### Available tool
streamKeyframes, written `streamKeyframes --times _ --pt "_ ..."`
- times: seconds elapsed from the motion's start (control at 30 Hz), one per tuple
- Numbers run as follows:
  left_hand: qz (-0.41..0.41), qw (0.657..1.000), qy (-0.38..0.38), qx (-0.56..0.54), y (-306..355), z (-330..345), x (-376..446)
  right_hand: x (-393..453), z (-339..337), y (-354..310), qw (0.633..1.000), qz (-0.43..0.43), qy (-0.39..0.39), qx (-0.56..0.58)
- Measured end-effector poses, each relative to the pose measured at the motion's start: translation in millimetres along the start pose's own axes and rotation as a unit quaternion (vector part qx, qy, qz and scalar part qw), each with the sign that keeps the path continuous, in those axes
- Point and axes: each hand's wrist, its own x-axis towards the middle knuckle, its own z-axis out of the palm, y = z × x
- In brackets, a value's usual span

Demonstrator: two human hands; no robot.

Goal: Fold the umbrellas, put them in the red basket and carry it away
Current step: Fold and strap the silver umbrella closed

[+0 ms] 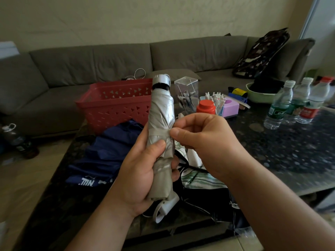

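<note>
A living room: a grey sofa (126,58) spans the upper half of the frame, and a dark speckled table (272,142) fills the centre and right. At frame centre, the left hand (139,176) is clenched round the lower half of a rolled silver umbrella (161,113), held upright with its capped tip uppermost and its white handle (166,207) protruding below the palm. The right hand (204,142), entering from lower right, pinches the umbrella's closing strap (159,132) between thumb and forefinger at mid-length. Beneath the hands, on the table, lie a loose navy umbrella (108,154) at centre left and a dark one with a pale printed panel (203,180) at lower centre. Behind the silver umbrella, at the table's far edge, stands the red basket (116,104); its visible interior shows no contents. To its right: a clear box (186,93) holding pens, a tray of white pens (214,98), a pink holder (230,105), a green bowl (261,96) with dark contents, and three water bottles (293,102) at right.
</note>
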Motion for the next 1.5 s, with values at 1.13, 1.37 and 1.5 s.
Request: streamKeyframes --times 1.13,1.37,1.5 --pt "-0.051 0.979 -0.126 -0.154 1 1 -7 11 -14 27 0.951 0.040 -0.255 0.171" --pt "-0.107 0.993 -0.040 0.025 15 3 -3 15 -10 25 0.980 0.001 -0.134 0.148" --pt "-0.088 0.994 -0.029 0.061 14 5 -5 14 -7 25 0.979 0.034 -0.100 0.174"
